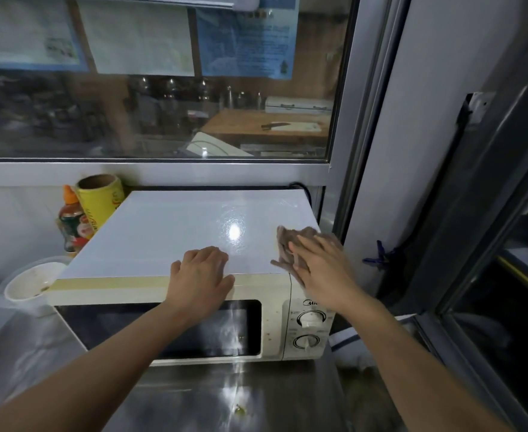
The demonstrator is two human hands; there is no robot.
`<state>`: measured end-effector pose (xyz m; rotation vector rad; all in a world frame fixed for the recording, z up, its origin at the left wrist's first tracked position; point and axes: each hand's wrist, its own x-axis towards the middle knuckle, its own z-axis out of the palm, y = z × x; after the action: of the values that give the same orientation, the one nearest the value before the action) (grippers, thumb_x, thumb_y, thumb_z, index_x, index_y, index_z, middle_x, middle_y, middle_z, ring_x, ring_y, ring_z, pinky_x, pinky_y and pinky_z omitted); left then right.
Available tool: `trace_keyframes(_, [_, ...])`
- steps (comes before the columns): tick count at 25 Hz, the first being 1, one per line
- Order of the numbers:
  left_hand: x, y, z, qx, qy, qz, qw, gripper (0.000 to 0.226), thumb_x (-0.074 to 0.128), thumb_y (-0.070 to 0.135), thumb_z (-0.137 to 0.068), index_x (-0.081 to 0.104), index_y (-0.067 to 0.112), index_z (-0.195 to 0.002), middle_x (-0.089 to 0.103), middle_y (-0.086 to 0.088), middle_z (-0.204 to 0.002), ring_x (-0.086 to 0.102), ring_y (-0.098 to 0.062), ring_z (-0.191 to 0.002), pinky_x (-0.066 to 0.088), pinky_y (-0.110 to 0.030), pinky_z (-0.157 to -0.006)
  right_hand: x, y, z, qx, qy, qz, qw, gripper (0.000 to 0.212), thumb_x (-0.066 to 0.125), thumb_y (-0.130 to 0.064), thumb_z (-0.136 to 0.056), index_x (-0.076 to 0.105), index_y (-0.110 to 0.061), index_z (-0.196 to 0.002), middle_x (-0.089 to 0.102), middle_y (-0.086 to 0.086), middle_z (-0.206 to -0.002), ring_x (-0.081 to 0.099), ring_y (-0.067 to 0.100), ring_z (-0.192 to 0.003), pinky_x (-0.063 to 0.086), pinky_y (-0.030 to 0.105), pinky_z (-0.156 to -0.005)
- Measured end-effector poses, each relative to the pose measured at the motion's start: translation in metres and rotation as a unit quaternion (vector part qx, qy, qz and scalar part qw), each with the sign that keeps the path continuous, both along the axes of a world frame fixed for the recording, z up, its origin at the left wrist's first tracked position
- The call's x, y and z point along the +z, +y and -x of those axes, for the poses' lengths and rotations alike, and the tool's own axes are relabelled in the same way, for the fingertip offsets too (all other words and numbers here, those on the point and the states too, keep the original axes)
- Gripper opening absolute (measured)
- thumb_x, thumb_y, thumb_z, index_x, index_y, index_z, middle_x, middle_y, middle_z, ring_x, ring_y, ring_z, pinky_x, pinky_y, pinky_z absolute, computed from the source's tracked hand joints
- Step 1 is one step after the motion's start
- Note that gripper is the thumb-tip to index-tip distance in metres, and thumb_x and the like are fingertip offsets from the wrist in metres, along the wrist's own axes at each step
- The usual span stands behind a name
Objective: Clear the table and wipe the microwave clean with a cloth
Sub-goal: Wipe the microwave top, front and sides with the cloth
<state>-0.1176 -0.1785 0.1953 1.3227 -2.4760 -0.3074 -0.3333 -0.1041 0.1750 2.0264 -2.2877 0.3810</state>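
A large glazed window [162,88] in a pale metal frame [150,169] spans the wall behind the stainless steel desk [194,397], with paper notices [138,42] and a blue sheet [247,35] fixed on its upper part. Through the glass a dim room is visible, containing a wooden counter [265,126], a row of jars [175,88] and a pale box [298,105]. A bright overhead light reflects off the desk, and a dark-framed door or panel [490,213] stands to the right beside a white wall section [412,120].
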Motion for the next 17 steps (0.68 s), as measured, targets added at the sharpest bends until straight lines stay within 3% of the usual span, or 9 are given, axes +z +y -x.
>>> trace_keyframes(3, [0.005, 0.005, -0.005, -0.017, 0.005, -0.015, 1.000, 0.032, 0.050, 0.026, -0.089, 0.052, 0.019, -0.121, 0.053, 0.007, -0.122, 0.041, -0.022, -0.121, 0.032, -0.037, -0.097, -0.003, 0.035, -0.017, 0.047, -0.067, 0.077, 0.994, 0.045, 0.028, -0.040, -0.093, 0.060, -0.022, -0.120, 0.055, -0.004, -0.130, 0.047, 0.018, -0.121, 0.033, 0.038, -0.107])
trace_keyframes(5, [0.010, 0.011, -0.010, -0.033, 0.047, -0.028, 0.998, 0.032, 0.052, 0.025, -0.089, 0.057, 0.018, -0.120, 0.058, 0.004, -0.123, 0.046, -0.021, -0.120, 0.037, -0.036, -0.099, 0.010, 0.055, -0.031, 0.031, -0.167, 0.114, 0.979, 0.031, 0.044, -0.021, -0.096, 0.061, -0.014, -0.121, 0.057, 0.001, -0.126, 0.048, 0.016, -0.121, 0.028, 0.015, -0.105])
trace_keyframes(6, [0.014, 0.015, -0.013, -0.042, 0.083, -0.042, 0.995, 0.031, 0.052, 0.026, -0.091, 0.059, 0.017, -0.120, 0.060, 0.003, -0.123, 0.050, -0.020, -0.117, 0.040, -0.033, -0.097, 0.018, 0.062, -0.039, 0.026, -0.206, 0.124, 0.970, 0.030, 0.046, -0.016, -0.096, 0.059, -0.014, -0.123, 0.055, -0.001, -0.125, 0.047, 0.010, -0.121, 0.024, 0.003, -0.100])
trace_keyframes(8, [0.029, 0.026, -0.020, -0.054, 0.162, -0.118, 0.978, 0.030, 0.049, 0.032, -0.094, 0.062, 0.017, -0.117, 0.063, 0.001, -0.120, 0.056, -0.017, -0.110, 0.042, -0.027, -0.089, 0.035, 0.066, -0.061, 0.031, -0.244, 0.145, 0.958, 0.035, 0.046, -0.014, -0.096, 0.052, -0.020, -0.131, 0.048, -0.010, -0.129, 0.038, -0.011, -0.119, 0.016, -0.007, -0.094])
trace_keyframes(10, [0.048, 0.037, -0.028, -0.064, 0.259, -0.288, 0.920, 0.036, 0.042, 0.038, -0.097, 0.064, 0.016, -0.113, 0.066, 0.002, -0.115, 0.058, -0.013, -0.104, 0.040, -0.023, -0.084, 0.054, 0.059, -0.093, 0.059, -0.255, 0.157, 0.952, 0.043, 0.047, -0.015, -0.096, 0.041, -0.023, -0.138, 0.037, -0.019, -0.132, 0.024, -0.025, -0.117, 0.011, -0.008, -0.096])
trace_keyframes(13, [0.069, 0.039, -0.047, -0.065, 0.406, -0.514, 0.753, 0.043, 0.033, 0.048, -0.096, 0.062, 0.022, -0.115, 0.067, 0.004, -0.111, 0.059, -0.011, -0.100, 0.036, -0.031, -0.095, 0.076, 0.046, -0.142, 0.109, -0.252, 0.149, 0.950, 0.053, 0.049, -0.018, -0.095, 0.030, -0.026, -0.144, 0.029, -0.018, -0.141, 0.018, -0.013, -0.130, 0.008, -0.004, -0.102])
trace_keyframes(15, [0.075, 0.033, -0.067, -0.038, 0.486, -0.547, 0.681, 0.033, 0.038, 0.037, -0.098, 0.061, 0.018, -0.113, 0.068, -0.002, -0.104, 0.060, -0.015, -0.092, 0.041, -0.031, -0.088, 0.084, 0.041, -0.167, 0.124, -0.240, 0.136, 0.953, 0.063, 0.054, -0.022, -0.092, 0.022, -0.028, -0.146, 0.020, -0.018, -0.149, 0.010, -0.007, -0.137, 0.005, -0.001, -0.104])
trace_keyframes(17, [0.079, 0.028, -0.089, -0.002, 0.526, -0.539, 0.658, 0.028, 0.040, 0.022, -0.098, 0.061, 0.008, -0.112, 0.069, -0.010, -0.098, 0.063, -0.021, -0.087, 0.049, -0.031, -0.077, 0.090, 0.041, -0.184, 0.144, -0.231, 0.095, 0.958, 0.075, 0.062, -0.027, -0.087, 0.017, -0.033, -0.147, 0.011, -0.025, -0.147, 0.003, -0.008, -0.138, 0.005, 0.004, -0.107])
